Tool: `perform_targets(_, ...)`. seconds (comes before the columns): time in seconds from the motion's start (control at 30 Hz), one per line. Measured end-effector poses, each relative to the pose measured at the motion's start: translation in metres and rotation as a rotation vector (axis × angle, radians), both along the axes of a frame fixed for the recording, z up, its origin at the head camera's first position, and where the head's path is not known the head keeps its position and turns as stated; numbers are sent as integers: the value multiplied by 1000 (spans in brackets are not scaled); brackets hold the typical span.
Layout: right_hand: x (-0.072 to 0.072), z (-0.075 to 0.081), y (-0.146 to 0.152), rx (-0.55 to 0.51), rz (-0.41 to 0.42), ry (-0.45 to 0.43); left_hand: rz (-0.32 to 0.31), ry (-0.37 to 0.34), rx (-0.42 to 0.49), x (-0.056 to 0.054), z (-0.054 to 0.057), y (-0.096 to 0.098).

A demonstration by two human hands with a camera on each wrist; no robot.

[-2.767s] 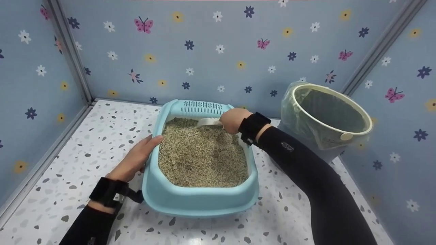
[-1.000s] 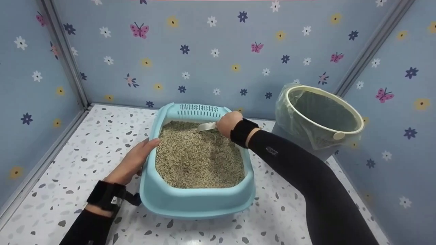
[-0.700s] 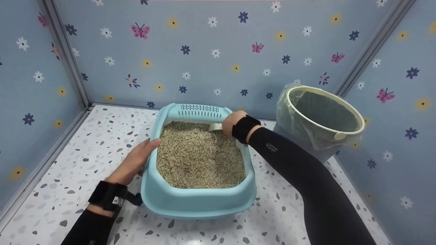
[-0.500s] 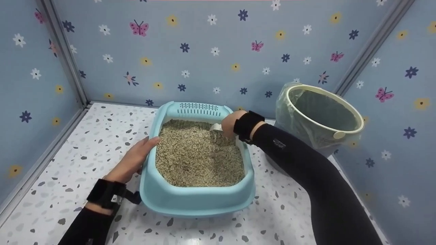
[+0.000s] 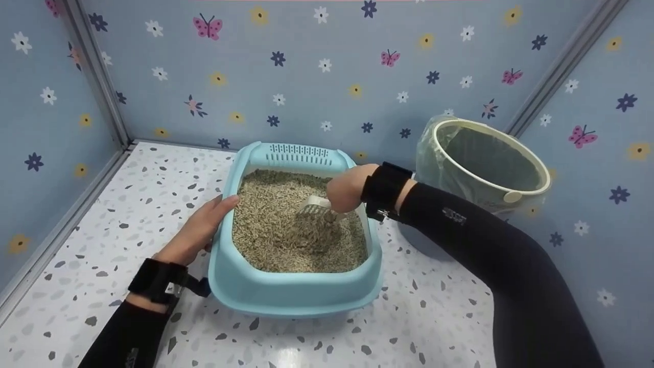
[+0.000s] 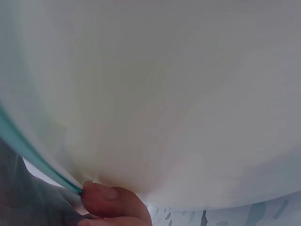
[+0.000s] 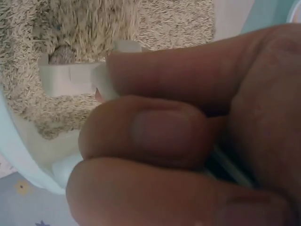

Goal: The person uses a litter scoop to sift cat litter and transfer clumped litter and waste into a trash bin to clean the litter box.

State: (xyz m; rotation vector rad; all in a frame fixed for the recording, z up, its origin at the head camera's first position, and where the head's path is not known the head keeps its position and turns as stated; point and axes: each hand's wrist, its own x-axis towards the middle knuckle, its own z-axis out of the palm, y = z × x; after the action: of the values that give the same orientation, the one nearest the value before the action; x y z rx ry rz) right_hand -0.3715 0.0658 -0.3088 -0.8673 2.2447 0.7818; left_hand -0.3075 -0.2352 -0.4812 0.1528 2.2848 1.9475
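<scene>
A light blue litter box (image 5: 296, 291) filled with tan pellet litter (image 5: 265, 225) stands on the speckled surface. My left hand (image 5: 200, 227) grips its left rim, thumb on top; the left wrist view shows fingertips (image 6: 115, 202) curled beneath the rim edge. With curled fingers, my right hand (image 5: 350, 189) holds a white litter scoop (image 5: 316, 202) over the middle of the box. Pellets lie in and fall around the slotted scoop head, which is partly hidden by them. In the right wrist view the scoop (image 7: 70, 79) shows just past the fingers, its handle hidden in the hand.
A bin (image 5: 516, 197) with a cream rim ring and a translucent liner bag stands behind my right arm. Flower-printed blue walls (image 5: 306, 41) close off the back and both sides. White speckled surface (image 5: 148, 184) surrounds the box.
My right hand has brought the scoop from the back of the litter box toward its middle and lifted it, pellets now in and under it. My left hand stays on the rim.
</scene>
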Motion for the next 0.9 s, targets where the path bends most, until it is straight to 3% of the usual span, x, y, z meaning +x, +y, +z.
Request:
perform_targets(0.27,1,24,4,-92,-125,131,-4,0,12,1,1,0)
perform_targets(0.33,1,28,5,-113,-98,202,-3,-3,8,1,0,0)
perform_targets(0.5,2,32,7,-133,67,446,-3,1,14,1,-1,-1)
perform_targets(0.67,-4,23,8,-101,123,572,-3,6,16,0,-1,-1)
perform_targets(0.8,-13,6,6,-71,142,640,0,3,9,1,1,-1)
perform_targets(0.9,-21,-7,4,-33,200,671,2,4,4,2,1,-1)
